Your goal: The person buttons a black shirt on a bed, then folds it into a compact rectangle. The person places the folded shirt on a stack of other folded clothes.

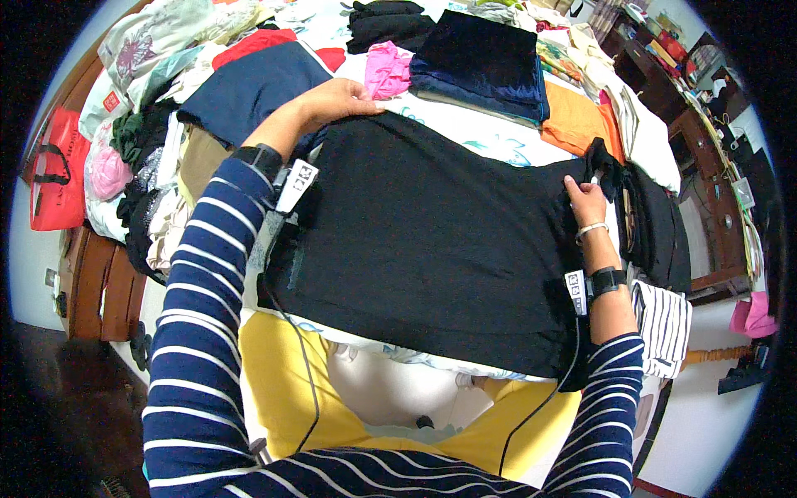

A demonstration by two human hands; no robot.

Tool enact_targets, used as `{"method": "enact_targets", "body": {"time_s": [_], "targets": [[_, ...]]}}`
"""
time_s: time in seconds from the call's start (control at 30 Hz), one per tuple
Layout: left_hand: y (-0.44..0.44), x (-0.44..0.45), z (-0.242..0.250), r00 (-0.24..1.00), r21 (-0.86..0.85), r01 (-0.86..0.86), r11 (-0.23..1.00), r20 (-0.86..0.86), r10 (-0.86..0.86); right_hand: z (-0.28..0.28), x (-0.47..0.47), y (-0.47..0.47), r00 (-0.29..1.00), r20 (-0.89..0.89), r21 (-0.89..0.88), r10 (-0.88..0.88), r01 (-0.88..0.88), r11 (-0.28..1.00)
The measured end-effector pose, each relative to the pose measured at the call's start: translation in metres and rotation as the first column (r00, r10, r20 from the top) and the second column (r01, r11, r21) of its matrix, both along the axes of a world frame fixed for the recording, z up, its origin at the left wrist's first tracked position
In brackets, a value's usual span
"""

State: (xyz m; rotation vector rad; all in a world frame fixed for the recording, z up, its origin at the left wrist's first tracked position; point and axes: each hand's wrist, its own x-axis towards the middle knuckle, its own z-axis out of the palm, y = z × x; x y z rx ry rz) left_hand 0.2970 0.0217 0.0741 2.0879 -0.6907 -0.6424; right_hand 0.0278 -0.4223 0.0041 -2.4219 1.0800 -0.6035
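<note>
A black cloth garment (423, 243) lies spread across the near edge of the bed, its lower edge overhanging slightly. At its upper left corner my left hand (336, 103) grips the fabric edge between thumb and fingers. My right hand (586, 199) pinches the garment near its upper right side, beside a bunched black part (603, 165). A small pink cloth (389, 70) sits just beyond my left hand. Left of that hand lies a navy blue garment (255, 87). The undersides of both hands' grips are partly hidden.
A folded dark velvet cloth (479, 62) tops a stack at the back. Orange clothing (576, 121), folded black clothes (660, 230) and a striped garment (663, 327) lie at right. Heaped clothes and a red bag (59, 168) are at left. A wooden cabinet (703, 149) stands far right.
</note>
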Motion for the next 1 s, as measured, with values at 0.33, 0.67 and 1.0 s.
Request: {"method": "enact_targets", "body": {"time_s": [0.33, 0.67, 1.0], "targets": [[0.073, -0.042, -0.073, 0.885, -0.207, -0.352, 0.913, -0.391, 0.253, 0.001, -0.011, 0.051, 1.000, -0.028, -0.263, 0.009, -0.016, 0.965], [0.120, -0.119, -0.094, 0.893, -0.196, -0.444, 0.874, -0.013, 0.451, 0.033, 0.063, 0.297, 0.610, 0.213, -0.235, 0.763, -0.726, 0.646], [0.124, -0.125, -0.093, 0.903, -0.218, -0.430, 0.876, -0.111, 0.416, 0.023, 0.183, 0.380, 0.822, -0.361, -0.060, 0.440, -0.491, 0.869]]}}
